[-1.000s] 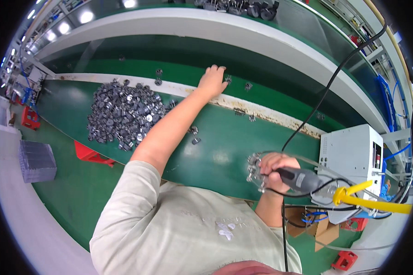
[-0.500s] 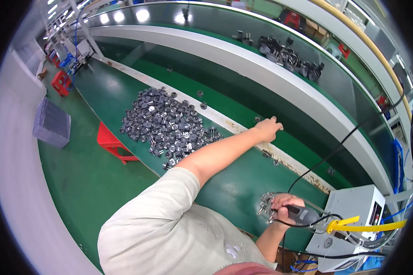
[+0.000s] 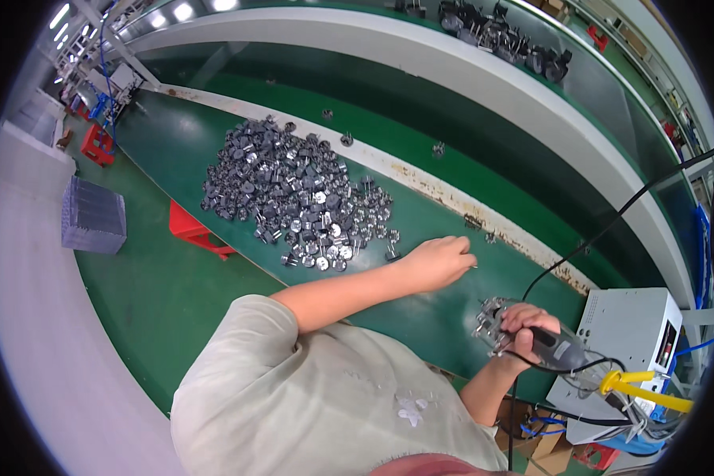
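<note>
My left hand [image 3: 440, 263] is over the green table with its fingers drawn together; a tiny bit of something shows at the fingertips, too small to name. To its left spreads a heap of small dark round parts with metal prongs [image 3: 285, 182], and the nearest loose ones lie close to the wrist. On the right, my right hand [image 3: 527, 324] is wrapped round a dark grey hand-held tool [image 3: 562, 349] with a cable. At the tool's front sits a metal clamp-like fixture [image 3: 492, 321], partly covered by my fingers.
A pale, rust-stained rail [image 3: 420, 184] separates the table from a green conveyor [image 3: 389, 135] carrying a few scattered parts. A white machine box [image 3: 627, 329] stands at right, beside a yellow strap [image 3: 650, 397] and a hanging black cable [image 3: 611, 226]. A red stool [image 3: 190, 226] is below left.
My left hand has come back from the conveyor rail to above the table, its fingers now closed together. The right hand still grips the tool. The head view has shifted.
</note>
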A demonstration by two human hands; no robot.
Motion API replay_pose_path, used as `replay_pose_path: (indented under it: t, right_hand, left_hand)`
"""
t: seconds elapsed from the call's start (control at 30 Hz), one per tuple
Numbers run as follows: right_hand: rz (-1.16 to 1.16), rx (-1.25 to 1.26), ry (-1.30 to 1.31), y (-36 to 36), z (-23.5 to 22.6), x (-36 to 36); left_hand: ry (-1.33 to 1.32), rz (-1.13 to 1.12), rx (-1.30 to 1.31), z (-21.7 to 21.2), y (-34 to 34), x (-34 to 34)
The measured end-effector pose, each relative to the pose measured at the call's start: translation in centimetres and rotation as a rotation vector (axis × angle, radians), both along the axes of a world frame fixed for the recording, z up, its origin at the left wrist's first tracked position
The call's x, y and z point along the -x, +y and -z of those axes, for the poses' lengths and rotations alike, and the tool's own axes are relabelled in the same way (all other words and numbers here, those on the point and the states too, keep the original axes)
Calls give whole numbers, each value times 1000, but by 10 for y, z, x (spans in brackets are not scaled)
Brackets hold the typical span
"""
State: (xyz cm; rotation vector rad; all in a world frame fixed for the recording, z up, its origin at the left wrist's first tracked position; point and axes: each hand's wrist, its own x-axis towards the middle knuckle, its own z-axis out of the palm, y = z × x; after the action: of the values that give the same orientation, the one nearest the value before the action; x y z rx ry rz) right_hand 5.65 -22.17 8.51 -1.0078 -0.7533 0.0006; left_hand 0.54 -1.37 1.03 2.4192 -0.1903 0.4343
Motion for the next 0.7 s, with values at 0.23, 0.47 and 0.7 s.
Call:
replay_pose_path:
  t: [0.23, 0.47, 0.7]
  right_hand:
    - [-64, 10, 30, 16, -7, 5]
    - [-66, -2, 5, 13, -7, 5]
    - [-95, 4, -11, 5, -11, 3]
  left_hand:
    - [154, -141, -250, -21, 10, 46]
    - [152, -337, -360, -58, 135, 6]
    - [311, -534, -336, 8, 264, 27]
